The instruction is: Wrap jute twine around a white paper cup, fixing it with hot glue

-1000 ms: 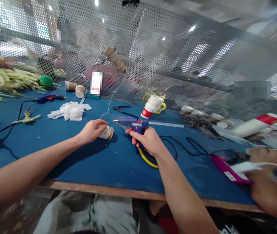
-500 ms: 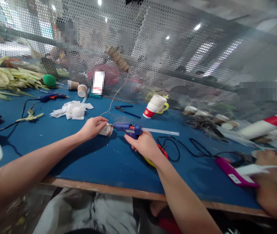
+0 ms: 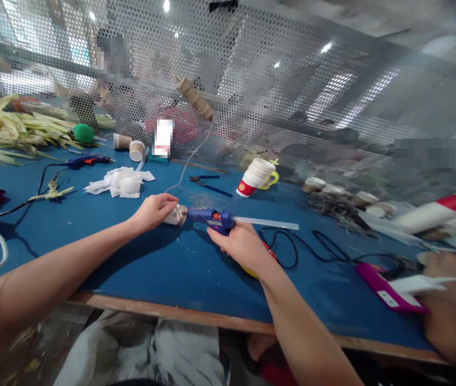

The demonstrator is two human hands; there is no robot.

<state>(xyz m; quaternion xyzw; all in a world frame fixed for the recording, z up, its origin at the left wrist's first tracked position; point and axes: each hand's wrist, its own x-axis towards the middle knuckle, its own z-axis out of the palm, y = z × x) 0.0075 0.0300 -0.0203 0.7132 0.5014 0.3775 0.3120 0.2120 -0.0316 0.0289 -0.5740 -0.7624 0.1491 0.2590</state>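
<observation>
My left hand [image 3: 156, 210] is closed around a small paper cup [image 3: 178, 215] lying on its side, with twine by its end; the fingers cover part of it. A strand of twine [image 3: 187, 161] runs from a spool [image 3: 195, 98] down to that hand. In my right hand [image 3: 240, 241] is a blue hot glue gun [image 3: 215, 219], a long clear glue stick [image 3: 270, 221] poking out of its back. The gun's nozzle is at the cup's right end; whether they touch I cannot tell.
Pliers [image 3: 210, 185] lie behind the gun, near stacked cups [image 3: 256, 176]. Crumpled white cloth [image 3: 121, 182], another glue gun [image 3: 89, 160] and corn husks [image 3: 19, 128] are on the left. At right are a black cable [image 3: 324, 249], a purple power strip [image 3: 390, 289] and another person's hand [image 3: 450, 271].
Very little differs. The glue gun stays close to the cup's end, and its rear tips slightly downward. The whole view shifts a little.
</observation>
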